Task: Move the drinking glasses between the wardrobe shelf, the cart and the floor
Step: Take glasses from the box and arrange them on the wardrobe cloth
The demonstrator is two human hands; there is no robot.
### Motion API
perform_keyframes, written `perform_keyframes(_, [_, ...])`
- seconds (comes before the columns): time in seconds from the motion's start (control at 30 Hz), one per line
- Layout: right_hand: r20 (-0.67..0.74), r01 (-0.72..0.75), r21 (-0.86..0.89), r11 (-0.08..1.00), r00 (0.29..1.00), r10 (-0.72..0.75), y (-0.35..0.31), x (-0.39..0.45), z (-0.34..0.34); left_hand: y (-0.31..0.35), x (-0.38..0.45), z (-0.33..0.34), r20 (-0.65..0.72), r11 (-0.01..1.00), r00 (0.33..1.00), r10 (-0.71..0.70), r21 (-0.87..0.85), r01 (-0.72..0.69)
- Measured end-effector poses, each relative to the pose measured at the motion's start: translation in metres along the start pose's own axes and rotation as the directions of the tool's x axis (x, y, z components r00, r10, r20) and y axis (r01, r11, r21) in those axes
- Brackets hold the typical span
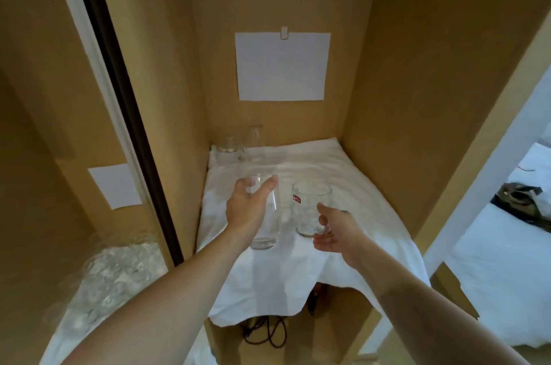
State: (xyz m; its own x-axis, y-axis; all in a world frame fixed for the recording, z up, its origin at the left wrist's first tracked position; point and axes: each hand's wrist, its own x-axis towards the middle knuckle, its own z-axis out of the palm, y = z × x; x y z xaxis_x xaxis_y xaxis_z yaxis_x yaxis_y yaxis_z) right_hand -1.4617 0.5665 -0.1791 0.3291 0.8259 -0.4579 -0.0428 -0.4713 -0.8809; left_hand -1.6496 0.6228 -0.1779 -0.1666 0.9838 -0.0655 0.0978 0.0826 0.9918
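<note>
My left hand is wrapped around the upper part of a tall clear glass that stands on the white cloth covering the wardrobe shelf. Beside it on the right stands a clear glass mug with a red sticker; my right hand is at its handle, fingers curled loosely around it. Two more clear glasses stand at the back left corner of the shelf. Low on the left, a blurred cluster of several glasses sits on a white surface.
The wardrobe's brown walls close in the shelf on the left, back and right. A white paper sheet hangs on the back wall. Black cables lie under the shelf. A white bed with a dark object on it lies to the right.
</note>
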Motion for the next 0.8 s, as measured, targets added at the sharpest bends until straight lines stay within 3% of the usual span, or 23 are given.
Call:
perform_keyframes(0.43, [-0.027,-0.041,0.098,0.994,0.999,0.044,-0.020,0.089,0.042,-0.026,0.109,0.030,0.007,0.992,0.999,-0.044,0.122,0.043])
perform_keyframes(0.63, [0.050,-0.001,0.126,0.992,0.999,-0.005,-0.022,0.118,0.042,-0.033,0.133,0.051,0.014,0.995,0.998,0.065,0.070,-0.066])
perform_keyframes(0.8, [0.013,0.048,0.015,0.999,0.999,-0.048,-0.026,0.138,0.048,-0.037,0.154,0.062,-0.050,0.988,0.990,0.134,0.083,-0.129])
